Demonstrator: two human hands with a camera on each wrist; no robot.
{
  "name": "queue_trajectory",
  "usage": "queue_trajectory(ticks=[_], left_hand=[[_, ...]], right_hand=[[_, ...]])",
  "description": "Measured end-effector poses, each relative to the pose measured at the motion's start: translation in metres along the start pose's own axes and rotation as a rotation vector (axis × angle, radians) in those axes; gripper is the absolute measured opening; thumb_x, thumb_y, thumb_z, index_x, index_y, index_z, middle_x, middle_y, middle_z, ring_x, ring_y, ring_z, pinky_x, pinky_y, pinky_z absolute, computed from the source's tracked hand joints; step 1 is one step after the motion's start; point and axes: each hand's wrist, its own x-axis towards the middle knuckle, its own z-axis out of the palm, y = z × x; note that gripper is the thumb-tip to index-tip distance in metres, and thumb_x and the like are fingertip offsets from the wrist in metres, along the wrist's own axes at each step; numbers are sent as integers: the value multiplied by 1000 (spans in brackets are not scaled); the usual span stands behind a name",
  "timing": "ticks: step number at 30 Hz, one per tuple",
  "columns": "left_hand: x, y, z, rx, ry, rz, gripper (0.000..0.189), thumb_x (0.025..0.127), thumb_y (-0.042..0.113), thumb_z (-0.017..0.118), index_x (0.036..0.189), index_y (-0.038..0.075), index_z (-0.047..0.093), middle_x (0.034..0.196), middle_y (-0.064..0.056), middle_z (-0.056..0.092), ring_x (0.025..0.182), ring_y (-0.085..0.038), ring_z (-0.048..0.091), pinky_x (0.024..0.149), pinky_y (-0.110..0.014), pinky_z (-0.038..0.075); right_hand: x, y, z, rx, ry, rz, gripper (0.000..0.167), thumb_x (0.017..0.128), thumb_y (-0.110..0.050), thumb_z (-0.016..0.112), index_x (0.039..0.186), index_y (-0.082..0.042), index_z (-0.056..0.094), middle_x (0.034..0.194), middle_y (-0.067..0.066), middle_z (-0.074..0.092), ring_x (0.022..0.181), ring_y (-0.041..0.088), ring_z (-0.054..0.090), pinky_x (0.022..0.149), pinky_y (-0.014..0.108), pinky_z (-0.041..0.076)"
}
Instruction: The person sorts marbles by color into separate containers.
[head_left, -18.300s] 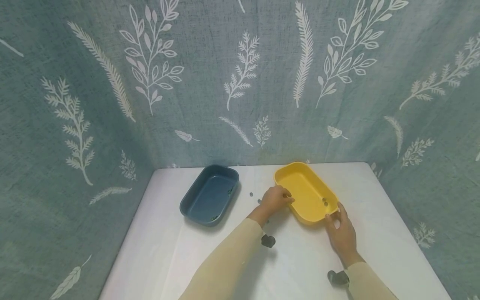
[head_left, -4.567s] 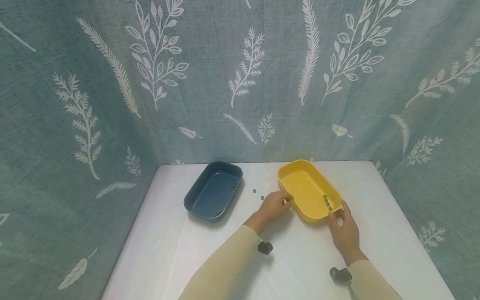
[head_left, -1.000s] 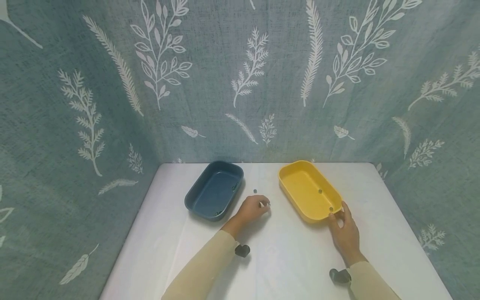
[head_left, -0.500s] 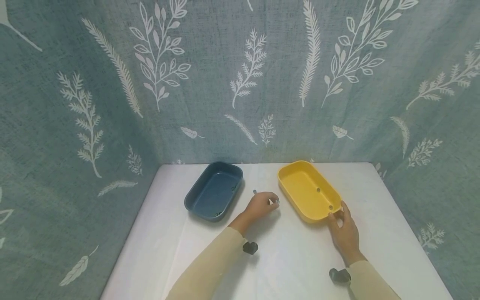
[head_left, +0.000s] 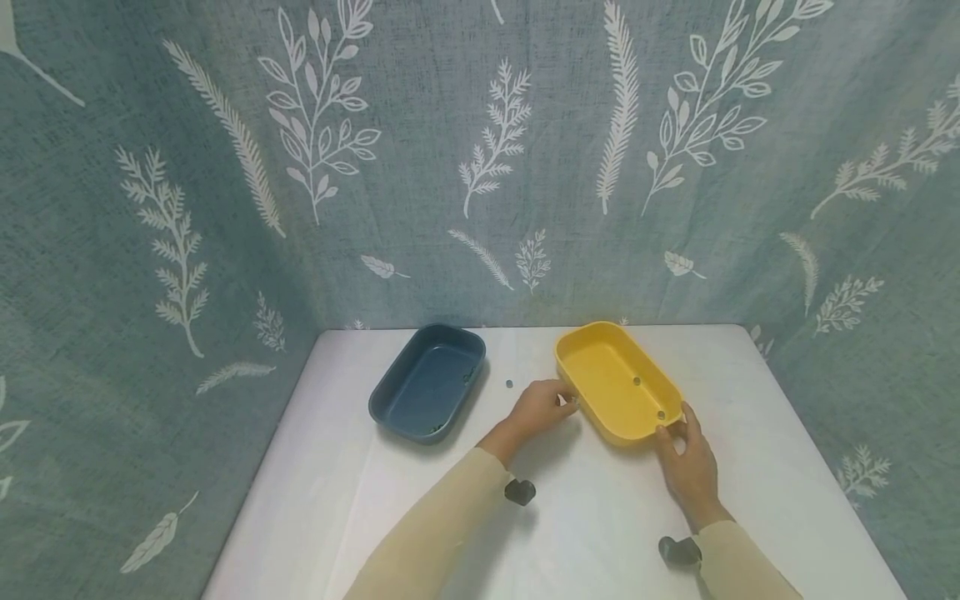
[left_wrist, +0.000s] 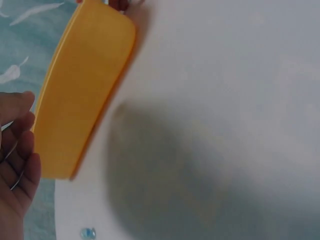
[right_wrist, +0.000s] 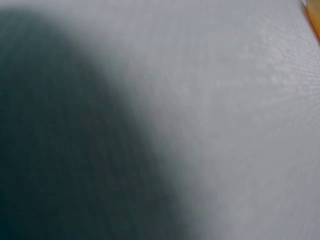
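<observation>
My left hand (head_left: 542,407) is at the left rim of the yellow tray (head_left: 603,371), its thumb and fingers pinching a small glass marble (head_left: 576,402) that is mostly hidden by the fingertips. In the left wrist view the curled fingers overlap the tray's outer wall (left_wrist: 85,85). My right hand (head_left: 690,467) grips the tray's near right corner, thumb at the front and fingers along the side. Two small marbles show inside the yellow tray, one by the right wall (head_left: 637,381). Another clear bluish marble (left_wrist: 88,233) lies on the white table.
A dark blue tray (head_left: 423,383) stands to the left, with a few small marbles along its right wall and near corner. Patterned green cloth (head_left: 420,167) rises behind the table and on both sides. The right wrist view shows mostly white tabletop (right_wrist: 240,150) and a dark blur.
My left hand has carried a marble rightward from between the trays to the yellow tray's rim. Fewer marbles lie on the table than 18 seconds ago. My right hand keeps its place.
</observation>
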Motion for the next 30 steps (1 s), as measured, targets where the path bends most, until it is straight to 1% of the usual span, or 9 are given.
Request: queue_trajectory(ticks=[4, 9, 12, 17, 21, 26, 30], left_hand=[[5, 5, 3, 2, -16, -6, 20, 92, 24, 68, 110, 16, 73, 92, 11, 66, 75, -3, 56, 65, -18, 47], [10, 8, 9, -1, -11, 36, 21, 91, 21, 69, 110, 14, 72, 94, 8, 67, 78, -4, 58, 70, -17, 48], [11, 9, 12, -7, -3, 50, 20, 91, 21, 69, 110, 14, 72, 94, 8, 68, 79, -4, 58, 71, -17, 48], [13, 11, 13, -17, -3, 45, 20, 92, 22, 68, 109, 14, 72, 94, 8, 67, 81, -4, 59, 72, -18, 48], [15, 12, 14, -1, -2, 49, 21, 92, 23, 68, 110, 13, 72, 94, 7, 68, 83, -5, 60, 75, -19, 49], [19, 14, 16, 12, -16, 35, 21, 92, 23, 67, 110, 13, 72, 89, 8, 67, 77, -4, 58, 71, -18, 48], [19, 17, 17, 17, -23, 28, 22, 91, 23, 67, 110, 13, 72, 87, 8, 67, 75, -4, 58, 70, -18, 47]], right_hand=[[1, 2, 0, 1, -7, 12, 73, 100, -53, 43, 158, -28, 5, 145, 20, 44, 134, 47, 32, 107, 67, 20], [1, 3, 0, 5, -13, 21, 74, 99, -55, 42, 157, -29, 5, 146, 20, 42, 136, 47, 30, 107, 67, 18], [1, 3, 1, 12, -11, 19, 74, 99, -54, 42, 157, -29, 5, 146, 20, 43, 135, 47, 31, 107, 68, 18], [0, 4, 2, 11, 6, -9, 72, 100, -51, 44, 157, -28, 7, 143, 20, 45, 133, 47, 34, 106, 67, 20], [1, 4, 2, 5, 10, -20, 72, 100, -51, 44, 157, -28, 7, 143, 20, 46, 132, 47, 34, 106, 67, 20], [1, 3, 2, 7, -2, -7, 73, 100, -52, 43, 158, -28, 6, 145, 21, 44, 133, 48, 33, 106, 68, 20], [1, 4, 1, 13, 14, -36, 73, 100, -51, 45, 158, -26, 9, 143, 21, 46, 132, 48, 35, 105, 68, 21]])
